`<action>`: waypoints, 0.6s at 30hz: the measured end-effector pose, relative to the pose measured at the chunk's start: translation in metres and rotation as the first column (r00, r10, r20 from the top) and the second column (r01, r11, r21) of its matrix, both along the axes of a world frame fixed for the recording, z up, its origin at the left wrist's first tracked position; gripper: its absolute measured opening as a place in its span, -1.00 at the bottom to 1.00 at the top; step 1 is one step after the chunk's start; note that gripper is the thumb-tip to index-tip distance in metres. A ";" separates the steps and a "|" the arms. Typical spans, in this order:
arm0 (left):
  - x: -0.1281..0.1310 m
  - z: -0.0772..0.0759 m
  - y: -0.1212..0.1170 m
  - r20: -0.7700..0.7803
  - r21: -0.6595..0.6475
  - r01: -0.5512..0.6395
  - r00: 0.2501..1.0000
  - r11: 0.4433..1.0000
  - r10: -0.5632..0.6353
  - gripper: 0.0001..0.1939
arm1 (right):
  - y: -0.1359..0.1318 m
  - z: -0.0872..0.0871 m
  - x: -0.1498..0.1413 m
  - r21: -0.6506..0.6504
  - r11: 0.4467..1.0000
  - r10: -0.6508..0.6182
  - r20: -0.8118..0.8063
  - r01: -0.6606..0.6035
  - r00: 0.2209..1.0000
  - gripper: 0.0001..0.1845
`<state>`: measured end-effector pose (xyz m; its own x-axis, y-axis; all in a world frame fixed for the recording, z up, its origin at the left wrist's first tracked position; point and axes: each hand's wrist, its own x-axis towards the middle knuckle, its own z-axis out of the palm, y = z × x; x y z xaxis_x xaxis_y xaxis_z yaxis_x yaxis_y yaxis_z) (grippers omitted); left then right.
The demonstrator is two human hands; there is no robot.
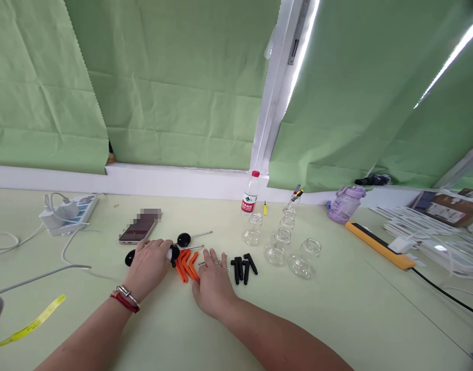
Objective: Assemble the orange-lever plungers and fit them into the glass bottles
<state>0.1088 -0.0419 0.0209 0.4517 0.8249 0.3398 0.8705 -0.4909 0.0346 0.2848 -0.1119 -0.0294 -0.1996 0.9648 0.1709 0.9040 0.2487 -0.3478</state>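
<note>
My left hand [151,264] is curled over a cluster of black round-ended parts, and a white piece [169,254] shows at its fingertips. Just beyond it lies a black round part [183,239] with a thin metal rod. Several orange bent pieces [186,265] sit side by side between my hands. My right hand [215,283] rests palm down with its fingers stretched out, touching the table beside the orange pieces. Small metal parts [202,263] peek out around its fingers. To its right are several black elbow-shaped pieces [243,269].
Several clear glass flasks [275,253] stand to the right, one holding screwdrivers [297,194]. Behind are a red-capped water bottle [249,198] and a purple bottle [346,205]. A phone [139,228], a white power strip [76,216] and an orange power strip [379,246] lie around.
</note>
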 end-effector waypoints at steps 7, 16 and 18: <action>0.002 -0.002 -0.006 0.029 0.043 0.057 0.998 0.997 -0.058 -0.65 | -0.004 0.009 0.010 0.010 0.999 -0.041 -0.082 0.042 0.996 -0.70; 0.007 -0.018 -0.006 0.262 -0.035 0.011 0.965 0.999 -0.001 -0.68 | -0.021 0.042 0.061 -0.158 0.985 -0.171 -0.771 0.075 0.614 -0.79; 0.012 -0.021 -0.010 0.319 -0.079 0.034 0.948 0.996 -0.007 -0.67 | -0.025 0.042 0.076 -0.152 0.988 -0.149 -0.930 0.017 0.337 -0.82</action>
